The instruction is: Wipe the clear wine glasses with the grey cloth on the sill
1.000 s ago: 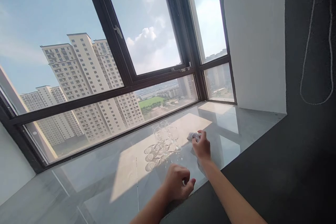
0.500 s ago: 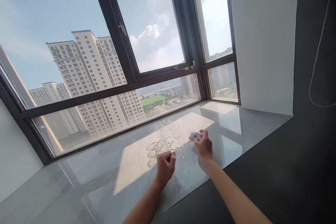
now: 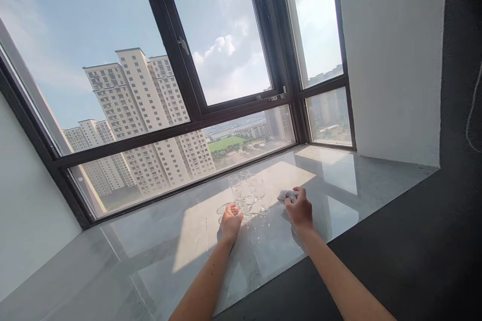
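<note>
Several clear stemmed glasses (image 3: 248, 191) stand grouped on a glossy grey marble window sill (image 3: 158, 256). My left hand (image 3: 230, 221) reaches to the near left glass of the group, fingers curled at its base; whether they grip it I cannot make out. My right hand (image 3: 300, 209) rests on the sill just right of the glasses, closed on a small grey cloth (image 3: 285, 194) that sticks out past the fingers.
A large black-framed window (image 3: 196, 110) runs along the far edge of the sill, with tall buildings outside. A white wall (image 3: 391, 60) closes the right end. A dark surface (image 3: 395, 261) borders the sill's near edge.
My left hand has moved forward from the near edge of the sill up to the glasses. My right hand has stayed on the cloth. The view has shifted slightly.
</note>
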The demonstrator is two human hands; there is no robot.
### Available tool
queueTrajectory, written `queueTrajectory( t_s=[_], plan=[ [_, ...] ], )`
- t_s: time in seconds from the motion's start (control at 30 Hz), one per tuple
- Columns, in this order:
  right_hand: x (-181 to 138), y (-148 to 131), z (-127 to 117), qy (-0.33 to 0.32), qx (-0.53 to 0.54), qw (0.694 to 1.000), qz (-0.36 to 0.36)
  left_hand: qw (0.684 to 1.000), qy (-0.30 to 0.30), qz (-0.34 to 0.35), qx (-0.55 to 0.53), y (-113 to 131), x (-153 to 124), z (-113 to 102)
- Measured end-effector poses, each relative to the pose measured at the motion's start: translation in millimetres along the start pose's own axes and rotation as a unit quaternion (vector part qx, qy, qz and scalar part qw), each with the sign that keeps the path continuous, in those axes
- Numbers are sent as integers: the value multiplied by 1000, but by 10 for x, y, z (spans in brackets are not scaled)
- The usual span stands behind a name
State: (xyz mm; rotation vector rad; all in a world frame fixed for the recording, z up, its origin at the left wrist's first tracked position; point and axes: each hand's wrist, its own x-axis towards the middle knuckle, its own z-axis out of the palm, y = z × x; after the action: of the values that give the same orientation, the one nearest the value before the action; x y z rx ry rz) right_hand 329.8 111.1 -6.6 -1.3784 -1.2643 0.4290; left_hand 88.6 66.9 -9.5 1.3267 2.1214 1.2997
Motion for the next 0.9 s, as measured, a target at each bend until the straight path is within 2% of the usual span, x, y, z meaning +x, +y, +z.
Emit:
queueTrajectory(
  t_s=[0.1, 0.27, 0.4, 0.5, 0.73, 0.83, 0.9],
  plan=[
    [0, 2, -5, 3, -5, 1000, 1, 999, -27, 4, 17, -9, 15, -20],
    [5, -9, -13, 1, -4, 1000, 5, 999, -39, 15, 26, 17, -23, -59],
    [5, -5, -12, -2, -12, 1000, -2, 994, -53, 67, 64, 59, -66, -43],
    [1, 5, -13, -1, -16, 1000, -7, 988, -41, 106, 100, 77, -85, -40],
    [11, 33, -12, -9, -30, 999, -5, 976, -55, 152, 149, 99, -163, -70],
    [19, 56, -2, -5, -32, 999, -8, 968, -53, 162, 185, 24, -166, -197],
    [27, 72, 7, -1, -33, 999, -10, 967, -45, 144, 203, -86, -106, -391]
  ],
)
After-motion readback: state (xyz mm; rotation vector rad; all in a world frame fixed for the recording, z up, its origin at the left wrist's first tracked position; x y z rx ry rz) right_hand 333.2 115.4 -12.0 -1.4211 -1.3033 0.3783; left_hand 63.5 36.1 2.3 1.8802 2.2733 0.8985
